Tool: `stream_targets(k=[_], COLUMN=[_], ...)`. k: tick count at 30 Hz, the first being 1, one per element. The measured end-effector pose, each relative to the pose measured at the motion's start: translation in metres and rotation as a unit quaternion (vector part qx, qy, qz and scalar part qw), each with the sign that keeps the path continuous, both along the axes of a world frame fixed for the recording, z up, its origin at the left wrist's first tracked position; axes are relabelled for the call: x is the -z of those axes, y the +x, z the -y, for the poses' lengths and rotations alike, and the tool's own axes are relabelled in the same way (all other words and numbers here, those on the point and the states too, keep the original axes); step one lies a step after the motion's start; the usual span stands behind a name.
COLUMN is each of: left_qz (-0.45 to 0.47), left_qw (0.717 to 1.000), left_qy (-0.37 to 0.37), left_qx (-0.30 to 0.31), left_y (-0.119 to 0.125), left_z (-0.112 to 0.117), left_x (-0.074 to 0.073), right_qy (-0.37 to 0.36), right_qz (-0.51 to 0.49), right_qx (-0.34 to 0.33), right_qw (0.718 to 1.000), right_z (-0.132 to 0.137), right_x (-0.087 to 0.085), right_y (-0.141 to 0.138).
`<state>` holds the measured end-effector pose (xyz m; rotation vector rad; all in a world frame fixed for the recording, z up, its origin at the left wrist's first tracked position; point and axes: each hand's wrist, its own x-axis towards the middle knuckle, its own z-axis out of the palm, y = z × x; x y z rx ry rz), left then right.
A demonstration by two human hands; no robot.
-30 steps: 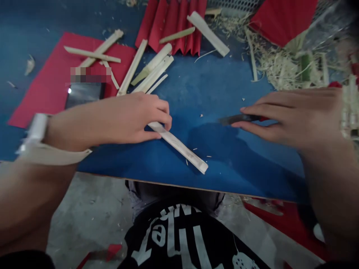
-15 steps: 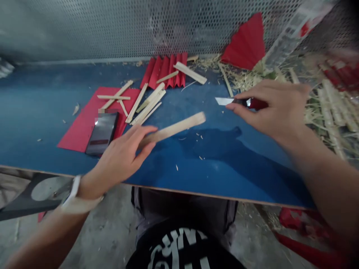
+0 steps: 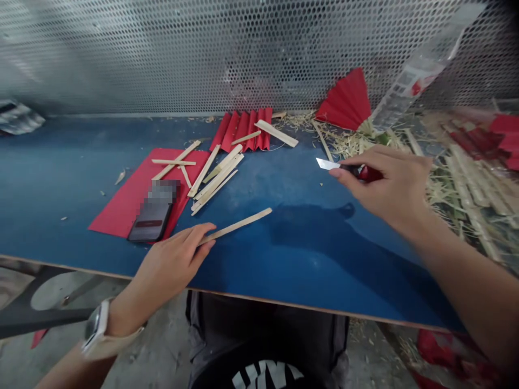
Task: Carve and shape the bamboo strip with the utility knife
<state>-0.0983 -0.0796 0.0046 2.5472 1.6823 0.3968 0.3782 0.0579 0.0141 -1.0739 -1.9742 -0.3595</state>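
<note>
Between the thumb and fingers of my left hand (image 3: pixel 176 256) is a pale bamboo strip (image 3: pixel 242 222), its free end pointing right above the blue table (image 3: pixel 263 275). My right hand (image 3: pixel 389 186) grips a craft knife (image 3: pixel 327 163), its bare blade pointing left, well apart from the strip. Several cut bamboo strips (image 3: pixel 219 178) lie beyond my left hand. Some other thin sticks (image 3: pixel 174 162) cross on a sheet of red paper (image 3: pixel 117 210). A phone (image 3: pixel 152 219) rests on the paper's near edge, close to my left wrist.
Pleated red paper (image 3: pixel 221 132) with sticks on it lies near the perforated metal panel (image 3: pixel 182 65). A red paper fan (image 3: pixel 346 102) and a tilted plastic bottle (image 3: pixel 413 81) stand at the back right. Shavings (image 3: pixel 348 145) and bamboo lengths (image 3: pixel 470 189) cover the right side.
The bamboo strip in my left hand has turned to show a narrower side and sits nearer the table's front edge. Loose chips in front are gone. The view has tipped upward.
</note>
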Motion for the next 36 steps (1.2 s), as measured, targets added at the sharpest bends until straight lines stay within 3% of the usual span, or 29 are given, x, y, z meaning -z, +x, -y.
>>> stream_targets(k=[5, 10, 18, 24, 28, 31, 36], left_qz=[0.003, 0.012, 0.056, 0.103, 0.131, 0.074, -0.136], left_qw=[0.997, 0.991, 0.982, 0.957, 0.947, 0.948, 0.946], left_qy=[-0.061, -0.096, -0.117, -0.207, -0.247, -0.255, -0.221], left_qx=[0.047, 0.097, 0.134, 0.174, 0.157, 0.174, 0.194], left_y=[0.03, 0.043, 0.043, 0.045, 0.052, 0.068, 0.11], left_z=[-0.029, -0.058, -0.053, -0.061, -0.073, -0.076, -0.067], left_x=[-0.017, -0.015, -0.003, -0.016, -0.022, -0.028, -0.048], right_qy=[-0.002, -0.029, -0.119, -0.163, -0.176, -0.174, -0.155], right_qz=[-0.009, 0.007, 0.054, 0.082, 0.097, 0.107, 0.098], right_qx=[-0.015, -0.027, -0.082, -0.124, -0.138, -0.135, -0.132], right_qw=[1.0, 0.999, 0.988, 0.975, 0.97, 0.97, 0.974], right_z=[0.004, 0.008, 0.017, 0.025, 0.026, 0.027, 0.029], right_x=[-0.001, 0.005, 0.008, 0.005, 0.005, 0.003, 0.002], right_y=[-0.002, -0.007, -0.012, -0.016, -0.019, -0.02, -0.02])
